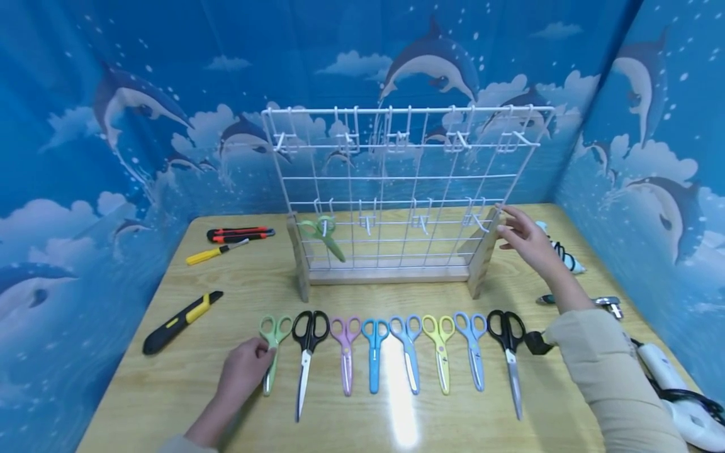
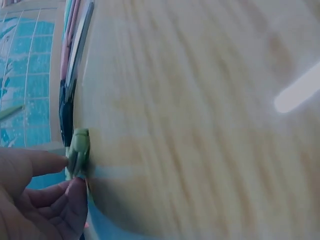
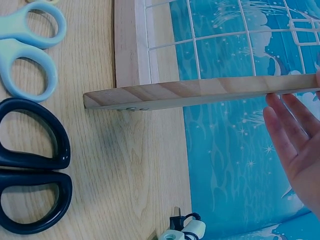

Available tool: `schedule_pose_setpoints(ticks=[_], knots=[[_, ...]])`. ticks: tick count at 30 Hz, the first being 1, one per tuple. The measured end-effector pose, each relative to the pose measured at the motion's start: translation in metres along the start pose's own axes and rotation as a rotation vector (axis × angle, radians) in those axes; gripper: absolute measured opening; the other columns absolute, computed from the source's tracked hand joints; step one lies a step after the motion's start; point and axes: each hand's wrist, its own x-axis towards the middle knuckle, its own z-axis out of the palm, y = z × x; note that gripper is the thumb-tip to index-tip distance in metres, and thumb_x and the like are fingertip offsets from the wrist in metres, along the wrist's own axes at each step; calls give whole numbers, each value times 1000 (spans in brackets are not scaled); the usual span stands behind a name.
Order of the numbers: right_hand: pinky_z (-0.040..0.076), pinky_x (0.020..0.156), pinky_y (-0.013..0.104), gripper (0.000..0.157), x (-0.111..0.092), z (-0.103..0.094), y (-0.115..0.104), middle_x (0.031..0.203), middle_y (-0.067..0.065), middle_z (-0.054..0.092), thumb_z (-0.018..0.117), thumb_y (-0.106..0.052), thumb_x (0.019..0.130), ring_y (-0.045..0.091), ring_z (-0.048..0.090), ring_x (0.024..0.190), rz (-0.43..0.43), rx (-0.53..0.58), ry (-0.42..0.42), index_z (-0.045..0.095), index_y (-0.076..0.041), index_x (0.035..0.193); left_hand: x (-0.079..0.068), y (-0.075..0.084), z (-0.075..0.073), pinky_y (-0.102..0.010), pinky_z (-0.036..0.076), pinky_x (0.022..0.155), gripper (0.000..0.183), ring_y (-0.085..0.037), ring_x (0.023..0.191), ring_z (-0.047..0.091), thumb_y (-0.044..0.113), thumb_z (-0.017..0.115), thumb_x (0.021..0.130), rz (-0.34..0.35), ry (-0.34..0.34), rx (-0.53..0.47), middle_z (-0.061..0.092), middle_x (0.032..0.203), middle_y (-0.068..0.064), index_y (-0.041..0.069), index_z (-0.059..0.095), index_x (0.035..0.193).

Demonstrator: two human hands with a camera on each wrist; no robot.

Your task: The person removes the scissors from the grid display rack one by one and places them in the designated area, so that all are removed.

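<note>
My left hand (image 1: pixel 242 370) pinches the green scissors (image 1: pixel 275 328) at the left end of a row of scissors, thumb and fingers near the pivot. In the left wrist view, the green scissors (image 2: pixel 80 147) show between thumb and fingers, close to the tabletop. With fingers fairly straight, my right hand (image 1: pixel 529 242) touches the upper end of the rack's right wooden post (image 1: pixel 483 264). The right wrist view shows fingertips (image 3: pixel 274 100) against that post. A second pair of green scissors (image 1: pixel 333 244) hangs from the lower left hook of the white wire rack (image 1: pixel 408 177).
Right of the held pair lie black scissors (image 1: pixel 309 333), pink scissors (image 1: pixel 346 352), blue and yellow ones, and more black scissors (image 1: pixel 507 333). Utility knives (image 1: pixel 181 322) and a yellow screwdriver (image 1: pixel 206 255) lie left. A ratchet (image 1: pixel 608 302) and white corded tools (image 1: pixel 693 418) lie right.
</note>
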Motion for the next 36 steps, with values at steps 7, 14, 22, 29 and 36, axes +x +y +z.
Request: schedule_pose_setpoints(ticks=[7, 14, 22, 29, 36], knots=[[49, 71, 35, 52, 23, -13, 60, 131, 17, 31, 49, -25, 86, 23, 47, 104, -19, 98, -10, 26, -26, 132, -1, 17, -8, -21, 35, 42, 18, -12, 51, 42, 19, 61, 76, 134, 93, 245, 48, 64, -1, 4, 55, 85], [49, 74, 29, 52, -3, 1, -9, 130, 25, 29, 43, -32, 88, 29, 44, 106, 27, -31, 16, 21, -23, 134, 9, 62, -24, -26, 47, 58, 26, -13, 70, 54, 19, 56, 80, 340, 126, 24, 58, 83, -1, 8, 53, 103], [48, 78, 32, 55, -7, 7, -22, 129, 23, 32, 42, -34, 87, 25, 45, 104, 67, -46, 29, 20, -17, 134, 38, 118, -23, -29, 44, 84, 43, -18, 101, 50, 14, 56, 80, 336, -40, -480, 52, 112, -6, 10, 41, 120], [48, 72, 22, 54, -8, 8, -20, 128, 23, 33, 42, -34, 87, 4, 49, 88, 48, -34, 13, 20, -19, 134, 60, 137, -9, -39, 42, 87, 63, -29, 111, 41, 12, 57, 77, 256, -23, -682, 37, 126, -14, 12, 24, 131], [48, 75, 29, 54, -8, 5, -18, 129, 24, 31, 42, -33, 88, 18, 49, 96, 48, -44, 22, 20, -18, 135, 69, 138, 2, -40, 43, 84, 61, -32, 108, 42, 11, 57, 77, 283, 6, -765, 37, 125, -16, 16, 27, 130]])
